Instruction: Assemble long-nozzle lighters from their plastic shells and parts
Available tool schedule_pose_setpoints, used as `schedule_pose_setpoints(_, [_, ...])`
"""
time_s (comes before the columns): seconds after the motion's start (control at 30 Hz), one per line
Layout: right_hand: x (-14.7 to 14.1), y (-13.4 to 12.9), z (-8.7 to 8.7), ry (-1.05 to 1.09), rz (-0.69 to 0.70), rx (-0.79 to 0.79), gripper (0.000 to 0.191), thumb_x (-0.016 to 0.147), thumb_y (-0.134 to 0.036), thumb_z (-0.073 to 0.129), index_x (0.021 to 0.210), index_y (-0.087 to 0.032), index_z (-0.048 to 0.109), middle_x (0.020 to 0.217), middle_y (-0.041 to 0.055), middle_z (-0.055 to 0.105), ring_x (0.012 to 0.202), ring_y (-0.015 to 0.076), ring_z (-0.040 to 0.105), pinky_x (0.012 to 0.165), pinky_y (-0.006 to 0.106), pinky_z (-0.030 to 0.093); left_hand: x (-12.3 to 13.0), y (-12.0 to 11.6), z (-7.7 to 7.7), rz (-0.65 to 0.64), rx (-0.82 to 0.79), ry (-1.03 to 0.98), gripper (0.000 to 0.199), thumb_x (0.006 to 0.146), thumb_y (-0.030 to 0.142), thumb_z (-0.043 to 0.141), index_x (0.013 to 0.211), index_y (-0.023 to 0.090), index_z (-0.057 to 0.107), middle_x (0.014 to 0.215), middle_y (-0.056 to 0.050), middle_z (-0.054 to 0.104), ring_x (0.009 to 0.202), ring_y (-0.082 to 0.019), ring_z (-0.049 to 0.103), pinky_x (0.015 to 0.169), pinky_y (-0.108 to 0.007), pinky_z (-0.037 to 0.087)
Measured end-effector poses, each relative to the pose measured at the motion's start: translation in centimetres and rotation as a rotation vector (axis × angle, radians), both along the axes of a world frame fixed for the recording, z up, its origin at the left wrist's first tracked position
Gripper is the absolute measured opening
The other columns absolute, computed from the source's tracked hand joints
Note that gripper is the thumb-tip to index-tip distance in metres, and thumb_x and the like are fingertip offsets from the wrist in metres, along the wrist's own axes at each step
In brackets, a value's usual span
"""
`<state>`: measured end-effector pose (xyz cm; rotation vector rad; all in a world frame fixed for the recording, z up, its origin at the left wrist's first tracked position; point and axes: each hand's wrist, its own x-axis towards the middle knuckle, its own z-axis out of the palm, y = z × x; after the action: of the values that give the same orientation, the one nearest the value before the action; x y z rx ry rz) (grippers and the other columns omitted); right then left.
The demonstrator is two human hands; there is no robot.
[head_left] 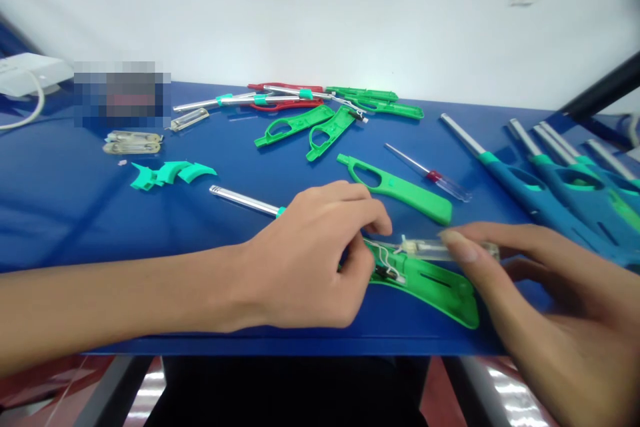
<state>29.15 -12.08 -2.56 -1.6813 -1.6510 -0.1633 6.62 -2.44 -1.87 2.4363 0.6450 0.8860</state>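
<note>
Close to the table's front edge lies a green lighter shell half [440, 290], its inner side up. White wires and a small black part [387, 272] sit inside it. My left hand [320, 257] is closed on the end of this shell, and its fingers cover the trigger part. A metal lighter tube [245, 200] sticks out to the left behind that hand. My right hand [540, 280] pinches a clear lighter fuel tank [427, 249] between thumb and fingers, just above the shell's far edge. Behind the hands rests another green shell half [405, 193], outer side up.
A screwdriver [433, 175] lies behind the hands. Several blue lighters [540, 193] line the right. Turquoise triggers [173, 173] and clear fuel tanks [133, 143] lie left. Toward the wall are green shell halves [295, 123], red shells [287, 88] and metal tubes [240, 100].
</note>
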Motion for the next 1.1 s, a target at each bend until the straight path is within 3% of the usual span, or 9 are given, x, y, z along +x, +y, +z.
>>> schedule_pose_setpoints(0.1, [0.0, -0.2, -0.2, -0.005, 0.037, 0.004, 0.021, 0.097, -0.051, 0.072, 0.093, -0.032, 0.077, 0.082, -0.0063, 0.077, 0.059, 0.0143, 0.065, 0.056, 0.031, 0.048, 0.0, -0.2, 0.2, -0.005, 0.003, 0.018, 0.024, 0.086, 0.005, 0.052, 0.097, 0.013, 0.071, 0.092, -0.005, 0.071, 0.082, -0.017, 0.062, 0.076, -0.03, 0.051])
schedule_pose_setpoints(0.27, [-0.1, -0.3, -0.4, 0.037, 0.114, 0.015, 0.011, 0.097, -0.042, 0.075, 0.093, -0.032, 0.076, 0.086, -0.0064, 0.077, 0.068, 0.0166, 0.069, 0.064, 0.032, 0.051, 0.1, -0.5, 0.5, -0.002, 0.039, 0.101, 0.019, 0.089, 0.006, 0.052, 0.096, 0.012, 0.069, 0.092, -0.005, 0.068, 0.083, -0.018, 0.059, 0.081, -0.032, 0.05])
schedule_pose_setpoints(0.53, [0.6, -0.2, -0.6, -0.008, 0.181, 0.022, 0.01, 0.098, -0.038, 0.074, 0.091, -0.03, 0.076, 0.084, -0.0048, 0.077, 0.061, 0.0158, 0.066, 0.058, 0.032, 0.05, -0.3, -0.6, 0.7, -0.017, 0.205, 0.172, 0.017, 0.102, 0.012, 0.054, 0.102, 0.011, 0.071, 0.101, -0.009, 0.068, 0.089, -0.02, 0.057, 0.086, -0.036, 0.047])
schedule_pose_setpoints(0.67, [0.8, -0.1, -0.8, 0.0, 0.195, 0.019, 0.009, 0.099, -0.037, 0.072, 0.093, -0.03, 0.075, 0.086, -0.0048, 0.077, 0.066, 0.0149, 0.069, 0.063, 0.031, 0.052, -0.8, -0.7, 0.6, 0.011, 0.277, 0.174, 0.017, 0.106, 0.017, 0.057, 0.103, 0.012, 0.073, 0.102, -0.008, 0.07, 0.09, -0.02, 0.058, 0.085, -0.037, 0.047])
schedule_pose_setpoints(0.87, [0.7, -0.4, -0.8, 0.008, 0.224, -0.01, 0.004, 0.099, -0.031, 0.071, 0.097, -0.031, 0.074, 0.089, -0.0035, 0.078, 0.07, 0.0168, 0.071, 0.07, 0.033, 0.055, -1.0, -0.8, 0.5, -0.008, 0.295, 0.142, 0.017, 0.105, 0.016, 0.061, 0.102, 0.009, 0.076, 0.101, -0.01, 0.069, 0.088, -0.02, 0.057, 0.083, -0.037, 0.049])
schedule_pose_setpoints(1.1, [0.4, -0.4, -0.5, -0.011, 0.221, 0.0, 0.006, 0.1, -0.031, 0.069, 0.096, -0.03, 0.074, 0.087, -0.0031, 0.078, 0.067, 0.0173, 0.071, 0.067, 0.034, 0.055, -1.0, -0.6, 0.2, -0.039, 0.342, 0.132, 0.018, 0.104, 0.014, 0.06, 0.104, 0.008, 0.077, 0.1, -0.011, 0.067, 0.08, -0.018, 0.054, 0.078, -0.035, 0.048])
